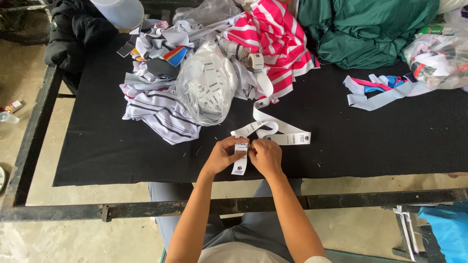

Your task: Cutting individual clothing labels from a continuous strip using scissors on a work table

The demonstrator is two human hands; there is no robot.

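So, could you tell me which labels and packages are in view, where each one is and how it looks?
Label strip: long white ribbon with dark marks, curling from hands to pile.
Label roll: small, white, by pink striped fabric.
Clear bag: bulging with white tags, centre pile.
Second clear bag: right edge, mixed trims.

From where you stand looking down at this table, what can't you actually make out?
- Head view: where the left hand and right hand pinch the white label strip, the fingers hide what they do to it.
- The contents of the clear plastic bag blur behind its film.
- The green fabric and the translucent container are cut off by the top edge.
- The blue bag is cut off at the right edge.
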